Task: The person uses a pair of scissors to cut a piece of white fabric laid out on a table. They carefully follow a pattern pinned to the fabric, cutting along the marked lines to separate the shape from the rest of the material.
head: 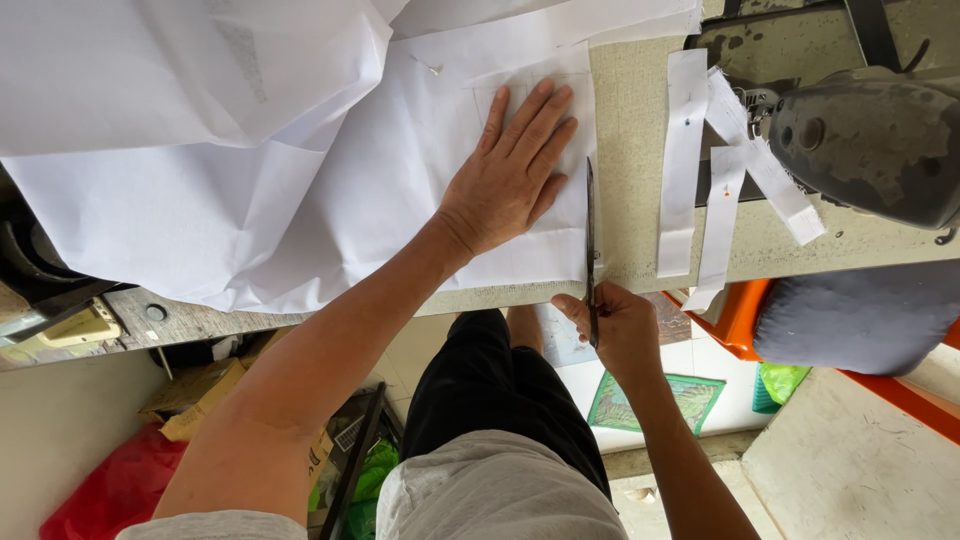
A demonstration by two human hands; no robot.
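In the middle of the frame the left hand (512,175) lies flat, fingers apart, on the white cloth (390,190), just beside the scissors (591,250) gripped by the right hand (618,325), so a slip might nick a finger.

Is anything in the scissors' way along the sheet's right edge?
Nothing visible. The scissors in the right hand run beside the white fabric; the left hand presses flat left of the blades.
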